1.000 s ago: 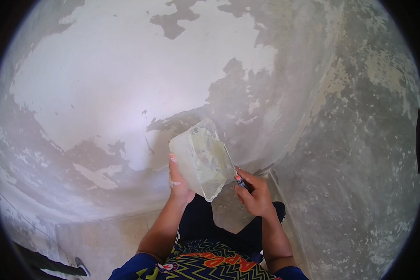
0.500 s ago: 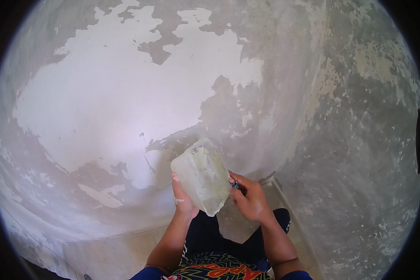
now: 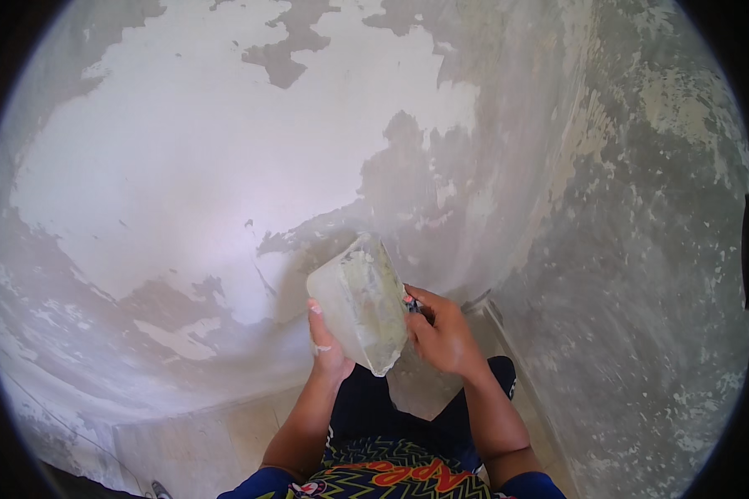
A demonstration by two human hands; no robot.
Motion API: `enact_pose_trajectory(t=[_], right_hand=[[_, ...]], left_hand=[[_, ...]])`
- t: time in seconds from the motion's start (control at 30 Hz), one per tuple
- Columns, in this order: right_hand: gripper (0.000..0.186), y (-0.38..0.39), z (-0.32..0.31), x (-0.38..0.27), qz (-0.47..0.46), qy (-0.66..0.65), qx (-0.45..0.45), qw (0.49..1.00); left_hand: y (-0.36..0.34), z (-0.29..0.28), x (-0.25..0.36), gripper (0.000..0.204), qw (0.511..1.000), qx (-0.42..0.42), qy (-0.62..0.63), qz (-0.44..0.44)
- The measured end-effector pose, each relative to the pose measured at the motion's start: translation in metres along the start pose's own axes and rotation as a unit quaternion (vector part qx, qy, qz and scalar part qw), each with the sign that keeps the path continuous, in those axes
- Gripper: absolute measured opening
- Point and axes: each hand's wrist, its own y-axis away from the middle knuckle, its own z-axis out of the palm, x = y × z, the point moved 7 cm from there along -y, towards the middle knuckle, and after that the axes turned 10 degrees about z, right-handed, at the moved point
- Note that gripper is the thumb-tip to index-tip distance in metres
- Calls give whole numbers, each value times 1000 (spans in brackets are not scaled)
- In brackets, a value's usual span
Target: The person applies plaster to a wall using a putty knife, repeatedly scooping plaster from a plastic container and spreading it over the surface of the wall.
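Observation:
A whitish, translucent plastic tub (image 3: 334, 309) smeared with pale putty is held tilted in front of me, over my lap. Its left wall rests in my left hand (image 3: 328, 353), whose thumb lies along the outer side; white paste sticks to that hand. At the tub's right rim, my right hand (image 3: 443, 337) closes round a small dark tool handle (image 3: 413, 307). The rest of that tool is hidden, so its kind cannot be made out. Putty coats the inside of the tub.
Ahead stands a grey wall with a large patch of white putty (image 3: 191, 158). A second grey wall (image 3: 632, 274) meets it at the right. Below are pale floor tiles (image 3: 241, 437), and a shoe (image 3: 160, 490) shows at the lower left.
The tub has turned slightly, so its inside looks narrower. Both hands sit a little higher in the picture and keep their hold. The wall has shifted upward in view.

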Motion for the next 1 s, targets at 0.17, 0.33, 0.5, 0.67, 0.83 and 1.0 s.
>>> enact_pose_trajectory(t=[0.17, 0.33, 0.5, 0.67, 0.83, 1.0], right_hand=[[49, -9, -3, 0, 12, -10, 16, 1000], [49, -9, -12, 6, 42, -25, -13, 999], [51, 4, -27, 16, 106, -90, 12, 990], [50, 27, -43, 45, 114, -184, 12, 976], [43, 58, -51, 40, -42, 102, 109, 988], [46, 78, -38, 31, -96, 247, 172, 949]], left_hand=[[1, 1, -5, 86, 1000, -10, 1, -18], [8, 10, -7, 82, 1000, -3, 8, -14], [-1, 9, -2, 79, 999, 19, 14, 22], [-8, -8, -4, 77, 997, 55, 17, 51], [-7, -2, -12, 77, 999, 45, -12, 21], [-10, 3, -29, 76, 999, 45, -16, 17]])
